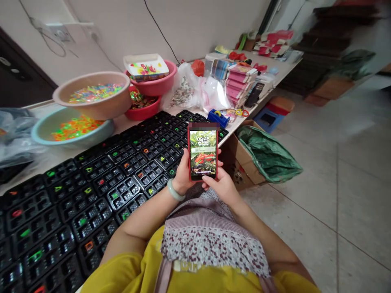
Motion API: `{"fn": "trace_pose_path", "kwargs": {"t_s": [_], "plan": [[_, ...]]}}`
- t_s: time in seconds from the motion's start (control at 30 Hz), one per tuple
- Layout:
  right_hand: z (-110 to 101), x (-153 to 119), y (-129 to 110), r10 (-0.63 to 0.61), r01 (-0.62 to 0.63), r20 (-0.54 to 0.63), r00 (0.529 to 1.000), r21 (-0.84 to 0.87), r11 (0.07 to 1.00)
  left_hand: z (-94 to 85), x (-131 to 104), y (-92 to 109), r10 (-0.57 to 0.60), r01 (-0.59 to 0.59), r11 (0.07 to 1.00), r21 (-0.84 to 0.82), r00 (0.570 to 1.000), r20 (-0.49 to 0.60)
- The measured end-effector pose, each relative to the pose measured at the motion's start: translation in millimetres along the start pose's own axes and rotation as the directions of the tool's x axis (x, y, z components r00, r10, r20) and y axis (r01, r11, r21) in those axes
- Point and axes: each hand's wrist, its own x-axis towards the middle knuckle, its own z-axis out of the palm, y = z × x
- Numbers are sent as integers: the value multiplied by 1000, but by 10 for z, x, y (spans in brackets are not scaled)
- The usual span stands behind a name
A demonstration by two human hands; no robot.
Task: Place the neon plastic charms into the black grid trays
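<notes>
The left grip (182, 176) is closed around a red-cased smartphone (204, 155), with the thumb along its left edge and fingertips showing at its right edge. The right grip (224, 186) has its thumb on the phone's lower front and fingers curled below; whether it bears any weight cannot be determined. The phone is upright before the floral apron (214, 244), its lit screen reading 09:45. A pale bangle (174, 191) encircles the left wrist. Rows of black compartment trays (122, 193) cover the near worktop (120, 129), many holding a small coloured piece. A blue tape dispenser (218, 118) stands just beyond the phone. Behind the trays, a peach basin (105, 108) rests over a light-blue basin (88, 139). Right of the worktop, a green bag (269, 156) lines a cardboard box (248, 160).
</notes>
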Motion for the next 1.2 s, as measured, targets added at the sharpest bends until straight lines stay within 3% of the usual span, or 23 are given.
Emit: {"fn": "trace_pose_path", "kwargs": {"t_s": [0.17, 0.4, 0.87, 1.2], "plan": [[29, 46, 66, -8, 8, 7, 1000, 30, 1000, -66, 16, -16, 111, -112, 993, 29, 993, 25], [101, 177, 148, -42, 42, 39, 998, -11, 999, -198, 35, 0, 184, -183, 983, 25, 979, -91], [79, 192, 230, -50, 47, 71, 996, 36, 998, -344, 61, -2, 113, -113, 994, 5, 984, -136], [0, 248, 307, 62, -83, 149, 987, 145, 986, -399, 50, 15, 39, -32, 998, 52, 991, -129]]}}
